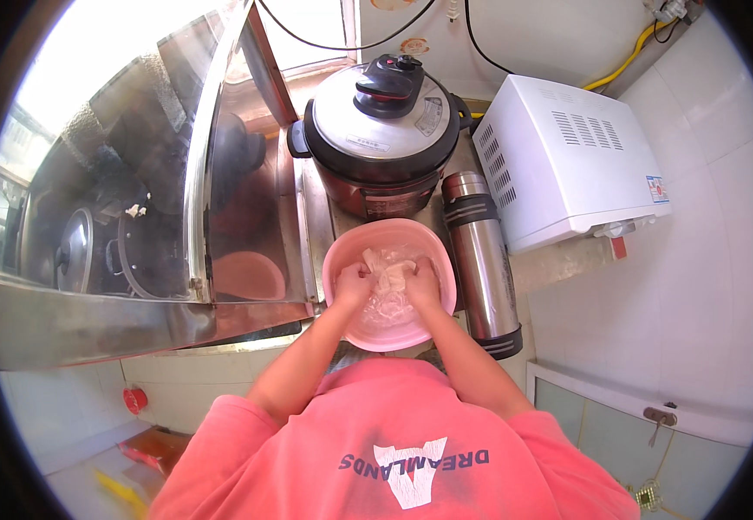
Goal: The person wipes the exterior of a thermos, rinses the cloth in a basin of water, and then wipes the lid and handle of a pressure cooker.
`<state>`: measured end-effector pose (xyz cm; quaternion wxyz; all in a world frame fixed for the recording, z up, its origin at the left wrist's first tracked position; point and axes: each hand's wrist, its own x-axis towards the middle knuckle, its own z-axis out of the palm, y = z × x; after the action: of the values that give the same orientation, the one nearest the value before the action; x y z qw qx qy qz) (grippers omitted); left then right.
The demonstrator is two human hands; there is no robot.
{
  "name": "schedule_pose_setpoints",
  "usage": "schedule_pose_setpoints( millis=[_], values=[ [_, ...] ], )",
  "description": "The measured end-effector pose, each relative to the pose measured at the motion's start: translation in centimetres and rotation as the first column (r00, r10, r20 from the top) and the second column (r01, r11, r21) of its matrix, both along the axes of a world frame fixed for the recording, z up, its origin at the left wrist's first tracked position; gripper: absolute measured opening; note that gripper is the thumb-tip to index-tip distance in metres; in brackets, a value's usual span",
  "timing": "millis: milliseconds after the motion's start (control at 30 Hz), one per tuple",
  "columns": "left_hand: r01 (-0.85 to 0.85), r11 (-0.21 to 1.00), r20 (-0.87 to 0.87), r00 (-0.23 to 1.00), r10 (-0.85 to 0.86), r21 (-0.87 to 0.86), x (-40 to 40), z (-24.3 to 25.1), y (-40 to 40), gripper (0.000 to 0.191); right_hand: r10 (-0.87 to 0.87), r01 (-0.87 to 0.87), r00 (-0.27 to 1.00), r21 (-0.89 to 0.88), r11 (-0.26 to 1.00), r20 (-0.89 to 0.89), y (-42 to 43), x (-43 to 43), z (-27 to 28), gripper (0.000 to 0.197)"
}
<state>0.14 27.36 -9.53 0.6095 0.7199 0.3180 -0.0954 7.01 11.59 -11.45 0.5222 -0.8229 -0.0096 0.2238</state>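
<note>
A pink plastic basin [389,342] stands right in front of me, with clear, rippling water [386,313] in it. My left hand [353,285] is inside the basin, its fingers curled around one end of a pale, wet cloth-like piece [390,278]. On the other side, my right hand [422,281] grips the same piece. It is bunched and creased between both hands, and its lower part merges with the water, so its exact shape is hidden.
An electric pressure cooker [383,130] sits behind the basin. A steel thermos flask [483,266] lies close on the right, beside a white vented appliance [571,156]. To the left, a glass-and-metal panel [253,214] encloses a stove area with a wok [152,253] and a lid [77,253].
</note>
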Motion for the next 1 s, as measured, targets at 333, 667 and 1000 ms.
schedule_pose_setpoints(
  millis=[333, 667, 1000],
  values=[
    [-0.162, 0.959, 0.198, 0.973, 0.116, 0.234, 0.4, -0.8, -1.9, 0.032, 0.262, -0.173, 0.962, -0.562, 0.809, 0.08, 2.2, -1.1, 4.2, 0.03],
    [-0.425, 0.422, -0.305, 0.896, 0.324, -0.801, 0.3, 0.9, -2.1, 0.029, 0.416, -0.314, 0.9, -0.47, 0.825, 0.129, 4.4, -3.9, 8.4, 0.032],
    [0.071, 0.876, 0.234, 0.95, -0.205, 0.478, -1.3, 3.1, -2.1, 0.034, 0.328, -0.07, 0.813, -0.479, 0.875, 0.481, 0.8, -1.2, 1.4, 0.022]
  ],
)
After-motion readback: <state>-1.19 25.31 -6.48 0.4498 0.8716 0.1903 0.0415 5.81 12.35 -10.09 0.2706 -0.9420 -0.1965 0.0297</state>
